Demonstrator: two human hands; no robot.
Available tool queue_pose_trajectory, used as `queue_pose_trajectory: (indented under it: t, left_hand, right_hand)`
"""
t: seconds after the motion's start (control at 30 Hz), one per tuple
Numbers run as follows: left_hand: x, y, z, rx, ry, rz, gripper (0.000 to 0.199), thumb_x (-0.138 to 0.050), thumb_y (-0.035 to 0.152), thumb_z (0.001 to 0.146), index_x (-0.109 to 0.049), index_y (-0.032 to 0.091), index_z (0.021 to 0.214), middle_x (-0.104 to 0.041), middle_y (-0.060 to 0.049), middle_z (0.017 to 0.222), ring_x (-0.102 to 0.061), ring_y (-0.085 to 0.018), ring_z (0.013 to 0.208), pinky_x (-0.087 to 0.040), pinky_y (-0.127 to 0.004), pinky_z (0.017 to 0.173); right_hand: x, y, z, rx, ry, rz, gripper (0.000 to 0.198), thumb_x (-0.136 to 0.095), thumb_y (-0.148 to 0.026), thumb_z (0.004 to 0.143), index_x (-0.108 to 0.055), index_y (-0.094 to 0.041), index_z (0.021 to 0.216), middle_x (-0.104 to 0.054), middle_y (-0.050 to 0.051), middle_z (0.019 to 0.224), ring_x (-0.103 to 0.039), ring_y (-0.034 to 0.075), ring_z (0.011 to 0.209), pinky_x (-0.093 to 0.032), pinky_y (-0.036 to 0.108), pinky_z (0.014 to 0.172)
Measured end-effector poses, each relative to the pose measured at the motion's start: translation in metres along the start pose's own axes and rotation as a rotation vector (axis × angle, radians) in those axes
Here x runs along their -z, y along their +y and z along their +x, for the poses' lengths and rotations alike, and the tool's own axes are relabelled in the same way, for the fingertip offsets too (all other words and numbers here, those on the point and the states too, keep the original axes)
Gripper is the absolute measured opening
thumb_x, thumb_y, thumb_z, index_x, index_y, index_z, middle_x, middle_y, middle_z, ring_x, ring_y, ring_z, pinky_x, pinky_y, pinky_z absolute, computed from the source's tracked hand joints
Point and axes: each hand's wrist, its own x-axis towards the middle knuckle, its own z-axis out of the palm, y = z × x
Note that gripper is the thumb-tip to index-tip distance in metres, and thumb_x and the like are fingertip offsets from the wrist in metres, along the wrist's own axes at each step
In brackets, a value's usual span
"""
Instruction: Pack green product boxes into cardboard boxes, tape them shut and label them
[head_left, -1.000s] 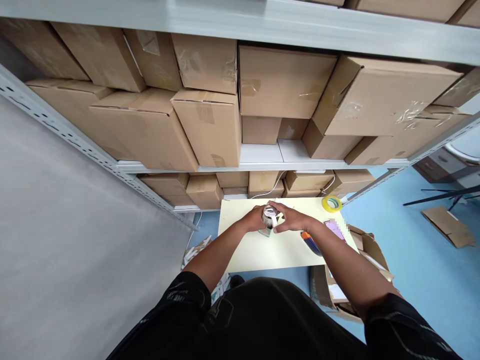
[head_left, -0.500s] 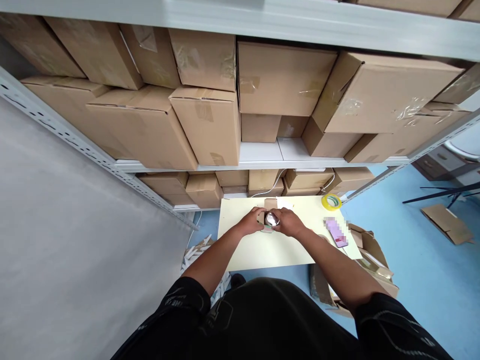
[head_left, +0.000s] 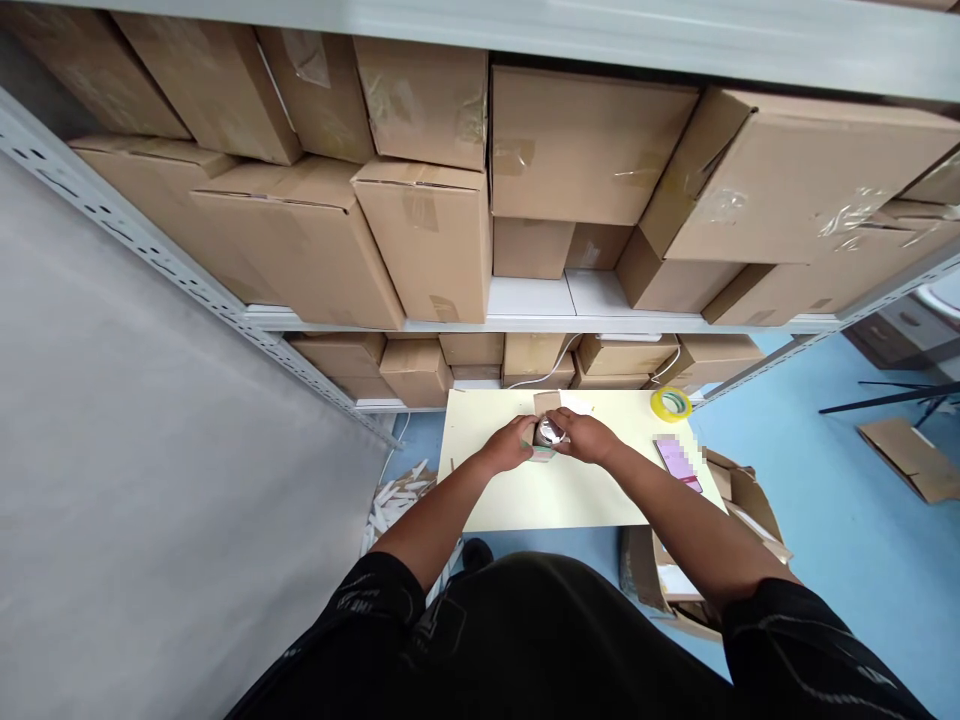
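A small open cardboard box [head_left: 545, 403] stands on the pale yellow tabletop [head_left: 570, 500], its back flap raised. A round, shiny silver-topped object [head_left: 550, 432] sits at the box's opening; its exact kind I cannot make out. My left hand [head_left: 511, 444] is closed on the left side of the small box. From the right, my right hand [head_left: 583, 436] grips the silver-topped object, with the fingers curled over its edge. The lower part of that object is hidden by the box and my fingers.
A roll of yellow tape [head_left: 670, 404] and a phone [head_left: 678, 462] lie on the table's right side. Beyond it rises a metal shelf [head_left: 525, 322] stacked with cardboard boxes [head_left: 585, 150]. An open carton [head_left: 742, 490] stands at the lower right, and white scraps [head_left: 390, 505] lie at the left.
The view has shifted slightly. Both hands stay at the small box, and my right fingers have moved a little over the silver-topped object, which seems slightly tilted.
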Motion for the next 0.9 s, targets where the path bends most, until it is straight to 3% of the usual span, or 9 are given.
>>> queue_pose_trajectory:
  t: [0.37, 0.63, 0.77, 0.9]
  left_hand:
    - [0.0, 0.004, 0.005, 0.027, 0.001, 0.036, 0.07, -0.067, 0.013, 0.068, -0.059, 0.024, 0.137, -0.063, -0.006, 0.142, -0.059, -0.03, 0.13, -0.045, -0.042, 0.113]
    - [-0.001, 0.008, 0.007, 0.116, -0.045, 0.02, 0.069, -0.065, 0.024, 0.07, -0.054, 0.023, 0.138, -0.059, -0.006, 0.144, -0.062, -0.029, 0.125, -0.057, -0.037, 0.096]
    - [-0.005, 0.001, 0.009, 0.155, -0.071, -0.067, 0.066, -0.067, 0.038, 0.077, -0.051, 0.021, 0.139, -0.065, -0.007, 0.135, -0.067, -0.029, 0.116, -0.059, -0.04, 0.093]
    - [-0.009, 0.001, 0.008, 0.152, -0.032, -0.051, 0.068, -0.071, 0.039, 0.075, -0.052, 0.02, 0.138, -0.065, -0.009, 0.135, -0.067, -0.029, 0.114, -0.058, -0.042, 0.093]
  right_hand:
    - [0.002, -0.003, 0.004, -0.05, -0.056, -0.142, 0.071, -0.075, -0.042, 0.088, -0.047, -0.024, 0.151, -0.064, 0.013, 0.137, -0.071, 0.03, 0.104, -0.054, 0.035, 0.083]
    - [0.012, 0.0, 0.007, 0.031, -0.082, -0.179, 0.058, -0.072, -0.048, 0.089, -0.056, -0.018, 0.136, -0.072, 0.014, 0.125, -0.073, 0.031, 0.098, -0.055, 0.036, 0.074]
    - [0.014, 0.0, 0.007, 0.045, -0.111, -0.185, 0.058, -0.073, -0.046, 0.088, -0.056, -0.017, 0.135, -0.072, 0.015, 0.124, -0.074, 0.03, 0.097, -0.056, 0.035, 0.073]
    - [0.007, 0.006, 0.004, 0.058, -0.097, -0.151, 0.059, -0.075, -0.045, 0.088, -0.056, -0.02, 0.138, -0.068, 0.014, 0.129, -0.072, 0.029, 0.099, -0.057, 0.036, 0.076]
